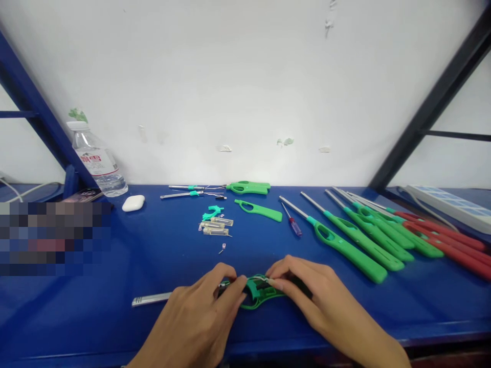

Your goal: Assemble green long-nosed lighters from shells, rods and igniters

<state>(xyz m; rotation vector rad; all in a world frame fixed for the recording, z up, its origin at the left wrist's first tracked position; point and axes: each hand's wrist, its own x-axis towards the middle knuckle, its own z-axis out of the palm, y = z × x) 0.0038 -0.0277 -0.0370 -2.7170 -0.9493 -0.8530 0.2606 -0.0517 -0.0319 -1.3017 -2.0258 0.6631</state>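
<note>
Near the table's front edge lies an opened green gas lighter [251, 305], its inner side facing up. A flat metal tube [151, 299] sticks out of it to the left. My left hand [203, 306] is closed around the joint between tube and shell, hiding that part. At the shell's upper rim my right hand [307, 286] pinches a thin white wire [261, 278] between thumb and index finger. A teal trigger piece [253, 289] sits inside the shell. The lighter's right end is covered by my right hand.
Behind lie clear fuel tanks [216, 231], teal triggers [212, 212], a green half shell [261, 210], metal tubes with wires [182, 194] and a screwdriver [294, 226]. Several green lighters [351, 250] and red ones [456, 245] lie right, beside a power strip [452, 207]. A water bottle [100, 166] and white case [133, 203] stand left.
</note>
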